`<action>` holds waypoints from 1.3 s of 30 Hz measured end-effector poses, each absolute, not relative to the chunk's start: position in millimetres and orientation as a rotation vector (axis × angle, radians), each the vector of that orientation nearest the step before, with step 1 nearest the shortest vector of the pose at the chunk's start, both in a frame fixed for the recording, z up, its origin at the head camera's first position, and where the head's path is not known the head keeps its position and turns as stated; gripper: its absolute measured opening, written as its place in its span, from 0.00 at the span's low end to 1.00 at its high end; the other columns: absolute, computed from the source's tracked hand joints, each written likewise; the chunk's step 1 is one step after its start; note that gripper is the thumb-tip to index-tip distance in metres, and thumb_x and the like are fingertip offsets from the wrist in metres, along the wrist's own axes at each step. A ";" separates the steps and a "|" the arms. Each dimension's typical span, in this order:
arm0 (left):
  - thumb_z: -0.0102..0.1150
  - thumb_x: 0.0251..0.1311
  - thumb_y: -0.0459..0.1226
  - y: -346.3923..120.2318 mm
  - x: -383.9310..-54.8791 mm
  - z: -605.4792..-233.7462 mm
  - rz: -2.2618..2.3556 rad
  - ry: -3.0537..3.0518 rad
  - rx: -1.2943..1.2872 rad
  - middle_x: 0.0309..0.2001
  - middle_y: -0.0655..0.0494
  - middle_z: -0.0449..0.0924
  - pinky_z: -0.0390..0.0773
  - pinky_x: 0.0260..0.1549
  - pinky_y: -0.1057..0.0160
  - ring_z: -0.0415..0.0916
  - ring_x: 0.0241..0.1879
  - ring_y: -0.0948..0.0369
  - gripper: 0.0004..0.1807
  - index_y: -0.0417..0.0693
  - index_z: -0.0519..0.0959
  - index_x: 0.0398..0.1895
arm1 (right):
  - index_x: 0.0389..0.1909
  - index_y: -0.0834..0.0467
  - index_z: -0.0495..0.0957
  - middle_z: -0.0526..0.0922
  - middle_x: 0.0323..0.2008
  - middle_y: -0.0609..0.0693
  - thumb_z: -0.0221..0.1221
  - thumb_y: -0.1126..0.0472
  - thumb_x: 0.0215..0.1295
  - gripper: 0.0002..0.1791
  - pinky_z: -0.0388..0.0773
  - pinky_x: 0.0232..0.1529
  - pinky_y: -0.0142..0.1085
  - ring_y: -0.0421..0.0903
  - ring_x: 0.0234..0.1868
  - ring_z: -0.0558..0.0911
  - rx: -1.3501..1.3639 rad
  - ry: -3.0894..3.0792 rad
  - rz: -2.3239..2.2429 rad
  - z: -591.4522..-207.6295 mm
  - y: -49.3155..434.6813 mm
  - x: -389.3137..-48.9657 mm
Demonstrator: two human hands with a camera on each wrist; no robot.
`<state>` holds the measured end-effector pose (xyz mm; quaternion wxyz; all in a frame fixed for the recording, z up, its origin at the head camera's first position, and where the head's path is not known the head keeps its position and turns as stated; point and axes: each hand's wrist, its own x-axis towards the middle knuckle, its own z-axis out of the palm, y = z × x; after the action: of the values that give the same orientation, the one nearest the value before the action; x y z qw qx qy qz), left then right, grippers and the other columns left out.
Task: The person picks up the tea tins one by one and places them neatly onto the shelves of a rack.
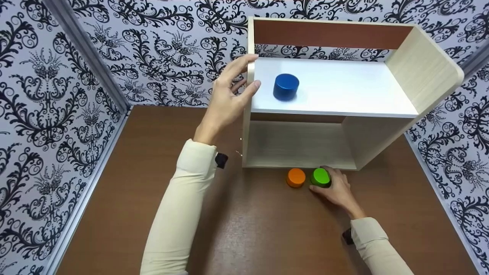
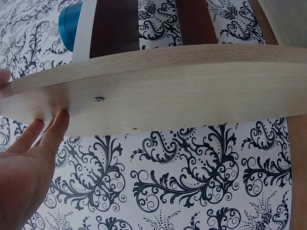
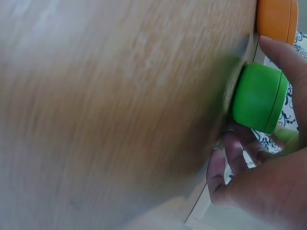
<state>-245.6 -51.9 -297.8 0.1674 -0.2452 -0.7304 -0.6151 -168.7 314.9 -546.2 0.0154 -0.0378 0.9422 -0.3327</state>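
Note:
My left hand (image 1: 229,93) holds the left side panel (image 1: 247,130) of a small wooden shelf unit. In the left wrist view its fingertips (image 2: 61,117) press the panel's outer face, with the thumb over the front edge. On the white upper shelf (image 1: 344,86) stands a blue round lidded container (image 1: 285,88). A green round lidded container (image 1: 321,177) stands upright on the table before the unit. Around it is my right hand (image 1: 338,189), thumb at the near side and fingers behind. A gap shows between thumb (image 3: 280,55) and green container in the right wrist view.
An orange round lidded container (image 1: 296,177) stands just left of the green one, close to the unit's front bottom edge. The brown table (image 1: 267,229) runs up to patterned wall panels (image 1: 160,49). The unit's right side panel (image 1: 424,68) flares outward in view.

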 end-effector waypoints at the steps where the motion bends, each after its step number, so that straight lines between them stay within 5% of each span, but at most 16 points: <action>1: 0.65 0.66 0.32 -51.9 -245.6 -297.8 -1.749 -2.079 -0.698 0.71 0.56 0.67 0.75 0.64 0.64 0.70 0.64 0.61 0.28 0.52 0.74 0.69 | 0.70 0.64 0.67 0.70 0.62 0.70 0.74 0.51 0.58 0.43 0.64 0.55 0.68 0.67 0.57 0.66 -0.119 2.932 -1.036 -546.3 315.0 -168.5; 14: 0.64 0.66 0.33 -52.3 -244.6 -298.0 -1.739 -2.088 -0.691 0.71 0.56 0.66 0.75 0.64 0.64 0.70 0.64 0.61 0.28 0.53 0.74 0.69 | 0.67 0.64 0.70 0.70 0.60 0.69 0.73 0.58 0.59 0.37 0.63 0.55 0.68 0.68 0.58 0.65 -0.142 2.946 -1.044 -549.8 316.5 -166.6; 39: 0.65 0.66 0.32 -51.4 -245.9 -297.5 -1.738 -2.077 -0.700 0.71 0.56 0.67 0.75 0.64 0.64 0.70 0.64 0.61 0.28 0.52 0.74 0.69 | 0.63 0.67 0.73 0.76 0.53 0.67 0.74 0.57 0.59 0.34 0.70 0.57 0.64 0.65 0.54 0.74 -0.187 2.971 -1.086 -539.3 319.4 -155.1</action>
<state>-245.9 -51.4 -297.5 0.1713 -0.2464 -0.7316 -0.6121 -155.1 319.4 -539.3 -0.0135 -0.0590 0.9375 -0.3428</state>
